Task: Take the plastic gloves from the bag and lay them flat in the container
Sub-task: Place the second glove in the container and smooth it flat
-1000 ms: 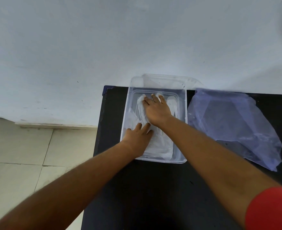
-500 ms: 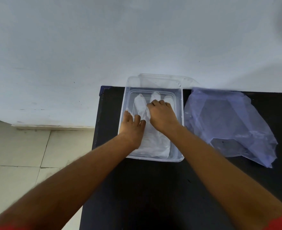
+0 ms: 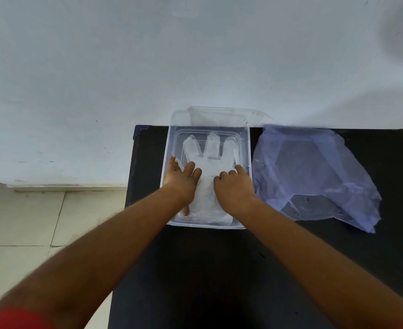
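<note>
A clear plastic container (image 3: 247,148) stands on the black table, its far end against the wall. Translucent plastic gloves (image 3: 210,153) lie spread inside it, fingers pointing away from me. My left hand (image 3: 180,181) rests palm down on the gloves' left side, fingers apart. Over on the gloves' right side, by the container's right wall, my right hand (image 3: 235,186) presses palm down. Neither hand grips anything. The crumpled bluish plastic bag (image 3: 314,172) lies to the right of the container.
The black table (image 3: 219,269) ends at its left edge just beside the container; beige floor tiles (image 3: 29,222) lie below. A pale wall (image 3: 195,55) rises directly behind the table. The container's clear lid (image 3: 224,115) leans at the back.
My right hand has pulled back from the gloves' fingers to their right side. My left hand has slid forward and left. The glove fingers are now uncovered and spread.
</note>
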